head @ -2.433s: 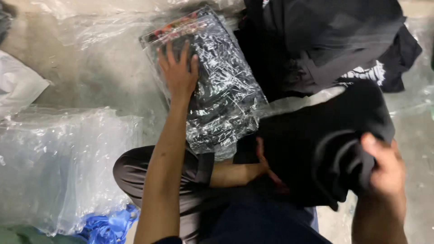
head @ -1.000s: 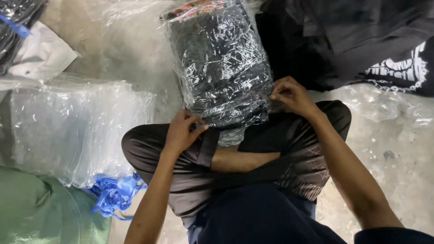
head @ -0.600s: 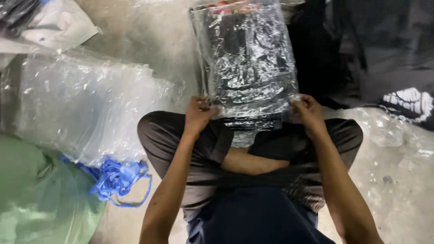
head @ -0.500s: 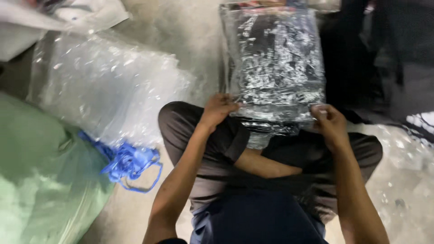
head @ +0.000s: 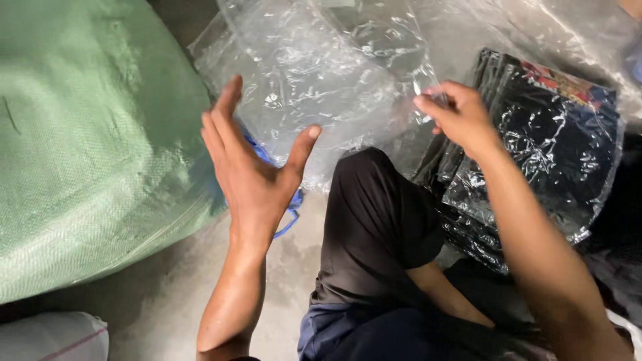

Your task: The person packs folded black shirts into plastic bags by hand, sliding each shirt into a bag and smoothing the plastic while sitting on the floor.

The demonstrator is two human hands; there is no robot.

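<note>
Head view: left hand point(head: 251, 170) raised at centre left, fingers spread, palm open, holding nothing, hovering in front of the clear bags point(head: 314, 93) heaped across the top centre; right hand point(head: 458, 117) at upper right of centre, fingertips pinched together on an edge of clear film, seemingly one bag from that heap, though exactly which sheet cannot be told; packed garments point(head: 535, 154) at right, dark cloth already sealed in shiny wrap and stacked, so judged as finished work; knee point(head: 374, 220) in dark trousers at lower centre, between hands and stack; green sack point(head: 87, 140) filling the left side; bit of blue strap point(head: 291, 204) peeking out just below the left hand; judged early in a fresh round: bag being picked, not yet opened, no loose garment in either hand, filling and stacking left to do.
</note>
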